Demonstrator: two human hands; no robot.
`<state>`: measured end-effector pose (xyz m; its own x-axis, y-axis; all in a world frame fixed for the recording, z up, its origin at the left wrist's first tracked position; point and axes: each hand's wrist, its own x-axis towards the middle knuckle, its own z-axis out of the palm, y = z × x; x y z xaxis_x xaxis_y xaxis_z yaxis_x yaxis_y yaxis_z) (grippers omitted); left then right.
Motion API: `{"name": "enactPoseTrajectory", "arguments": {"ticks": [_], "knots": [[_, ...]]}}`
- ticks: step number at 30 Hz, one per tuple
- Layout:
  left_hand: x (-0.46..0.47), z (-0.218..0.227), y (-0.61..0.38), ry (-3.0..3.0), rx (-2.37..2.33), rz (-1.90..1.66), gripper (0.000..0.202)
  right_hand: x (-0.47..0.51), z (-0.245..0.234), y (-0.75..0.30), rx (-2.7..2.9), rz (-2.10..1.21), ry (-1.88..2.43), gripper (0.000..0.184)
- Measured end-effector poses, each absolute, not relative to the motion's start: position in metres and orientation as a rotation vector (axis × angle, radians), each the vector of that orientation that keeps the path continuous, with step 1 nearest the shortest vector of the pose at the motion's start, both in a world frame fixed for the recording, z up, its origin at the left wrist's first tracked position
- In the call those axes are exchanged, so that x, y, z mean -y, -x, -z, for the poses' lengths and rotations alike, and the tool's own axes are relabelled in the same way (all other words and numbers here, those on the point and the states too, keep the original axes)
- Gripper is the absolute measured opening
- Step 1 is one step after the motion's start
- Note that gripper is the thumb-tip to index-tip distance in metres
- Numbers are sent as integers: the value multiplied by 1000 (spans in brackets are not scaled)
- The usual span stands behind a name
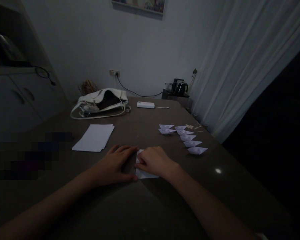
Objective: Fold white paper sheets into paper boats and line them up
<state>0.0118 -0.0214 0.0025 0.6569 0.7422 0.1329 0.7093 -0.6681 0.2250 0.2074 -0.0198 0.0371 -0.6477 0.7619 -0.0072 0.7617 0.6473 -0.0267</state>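
A small white piece of paper (146, 174), apparently folded, lies flat on the dark table in front of me. My left hand (115, 165) is open beside it, with the thumb and forefinger spread and their tips at its left edge. My right hand (155, 161) rests on top of the paper with curled fingers and the thumb near the left edge. Much of the paper is hidden under this hand. To the right stand several folded paper boats (192, 143) in a slanting row. A stack of white paper sheets (93, 137) lies to the left.
A white handbag (102, 101) stands at the far left of the table (130, 206). Behind the boats lie small scraps (192, 127). A white power strip or similar device (145, 105) with a short cable is at the back. Black kettles (181, 87) and a pale curtain (222, 66) are beyond.
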Motion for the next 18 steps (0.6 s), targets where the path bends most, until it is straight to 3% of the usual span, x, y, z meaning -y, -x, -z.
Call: {"name": "enactPoseTrajectory", "arguments": {"ticks": [8, 13, 18], "knots": [[23, -7, -8, -2711, -1176, -215, 96, 27, -43, -208, 2894, -146, 1272, 26], [21, -10, -6, -2653, -1142, -176, 58, 34, -46, -207, 2930, -124, 1274, 27], [21, -9, -7, -2670, -1163, -222, 55, 35, -46, -211, 2953, -230, 1152, 27]]}}
